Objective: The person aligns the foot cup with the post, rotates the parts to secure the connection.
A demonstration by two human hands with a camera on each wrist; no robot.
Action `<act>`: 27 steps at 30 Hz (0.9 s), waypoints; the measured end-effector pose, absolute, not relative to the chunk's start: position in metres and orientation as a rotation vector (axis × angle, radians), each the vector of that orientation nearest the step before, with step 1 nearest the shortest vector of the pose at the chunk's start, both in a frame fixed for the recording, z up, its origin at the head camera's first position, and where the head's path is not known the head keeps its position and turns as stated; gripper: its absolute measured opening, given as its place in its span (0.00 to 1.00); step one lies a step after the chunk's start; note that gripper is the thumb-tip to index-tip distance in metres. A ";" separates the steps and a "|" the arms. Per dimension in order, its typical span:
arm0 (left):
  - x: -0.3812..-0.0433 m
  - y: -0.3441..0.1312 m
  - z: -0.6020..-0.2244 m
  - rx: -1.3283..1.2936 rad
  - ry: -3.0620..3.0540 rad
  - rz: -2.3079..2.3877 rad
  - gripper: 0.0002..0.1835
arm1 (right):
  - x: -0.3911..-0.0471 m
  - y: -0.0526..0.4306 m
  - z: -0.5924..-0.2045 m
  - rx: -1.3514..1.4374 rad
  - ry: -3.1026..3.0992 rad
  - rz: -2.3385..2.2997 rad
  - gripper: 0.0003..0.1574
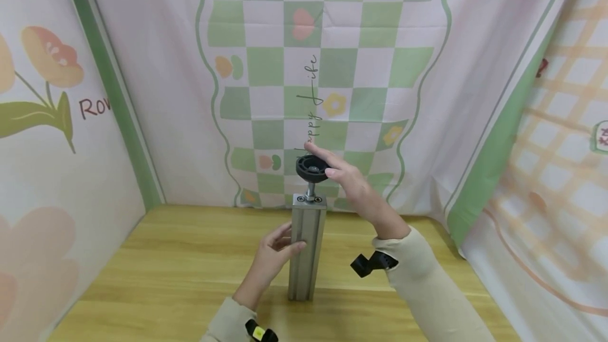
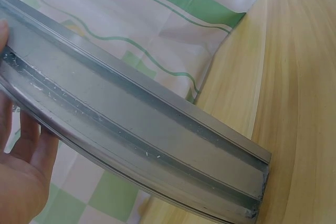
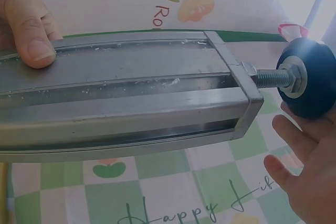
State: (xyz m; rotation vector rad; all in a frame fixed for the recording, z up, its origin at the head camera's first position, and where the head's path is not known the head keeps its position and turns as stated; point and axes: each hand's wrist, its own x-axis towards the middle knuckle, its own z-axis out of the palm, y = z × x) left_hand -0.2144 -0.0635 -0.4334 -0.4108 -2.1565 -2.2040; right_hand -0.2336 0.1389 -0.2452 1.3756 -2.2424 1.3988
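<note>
An aluminium extrusion profile (image 1: 307,257) stands upright on the table, with slots running along its sides. My left hand (image 1: 272,258) grips it at mid-height, thumb (image 3: 39,51) on the near face and fingers round the other side. From the end plate (image 3: 241,93) on top rises a threaded stud (image 3: 273,78) with nuts, carrying a round black levelling foot (image 1: 309,173). Against the right side of this foot lies my right hand (image 1: 353,186), its fingers extended along the rim and not curled round it. Small shavings show in the slots of the profile (image 2: 131,114).
The wooden table (image 1: 190,257) reaches back to a hanging cloth (image 1: 266,67) with green checks and lettering. Patterned cloths also hang at the left (image 1: 43,183) and right (image 1: 546,199). A black strap mount (image 1: 372,264) sits on my right sleeve.
</note>
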 end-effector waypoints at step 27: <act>-0.212 -0.062 -0.431 -0.409 -2.147 -2.214 0.33 | -0.226 0.127 -0.248 0.999 -2.240 1.270 0.34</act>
